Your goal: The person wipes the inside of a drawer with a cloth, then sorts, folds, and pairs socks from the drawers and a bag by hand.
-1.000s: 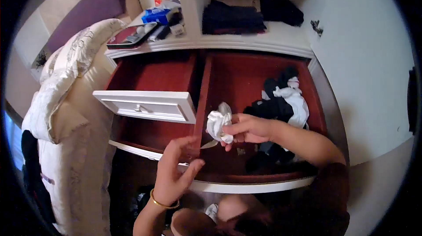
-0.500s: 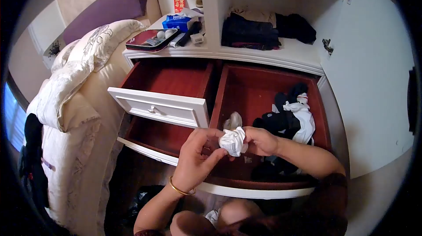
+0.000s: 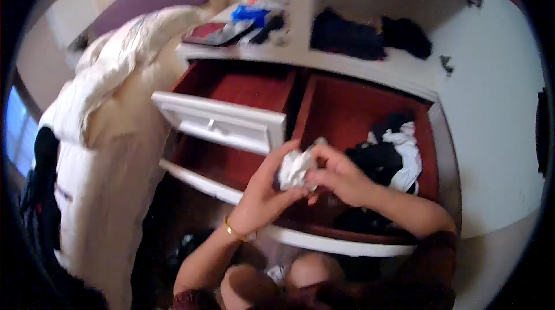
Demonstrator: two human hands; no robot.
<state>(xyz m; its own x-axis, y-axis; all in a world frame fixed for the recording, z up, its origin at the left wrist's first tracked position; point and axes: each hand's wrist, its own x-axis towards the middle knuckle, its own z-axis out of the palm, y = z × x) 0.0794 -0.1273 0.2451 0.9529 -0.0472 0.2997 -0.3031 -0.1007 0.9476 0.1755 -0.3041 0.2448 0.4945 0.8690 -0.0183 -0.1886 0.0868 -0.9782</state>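
Note:
A bunched white cloth point(image 3: 296, 169) is held between my two hands over the front left part of the open right drawer point(image 3: 347, 96). My left hand point(image 3: 267, 186) is curved round its left side, with the thumb below. From the right, my right hand point(image 3: 340, 178) presses its fingers on the cloth. A pale bit of cloth shows behind my fingers. Black clothes point(image 3: 376, 160) and a white garment point(image 3: 409, 157) lie crumpled along the drawer's right side. The picture is blurred.
A white-fronted drawer point(image 3: 217, 125) stands open at the left, above a lower open one point(image 3: 199, 178). Dark folded clothes point(image 3: 350, 35) lie on the shelf. A blue packet point(image 3: 250, 16) is on the cabinet top, a bed point(image 3: 115, 177) at the left, and an open door point(image 3: 497, 113) at the right.
My left hand has come up from beside the cloth and closed round it. Both hands now hold the cloth, bunched more tightly. The view has shifted.

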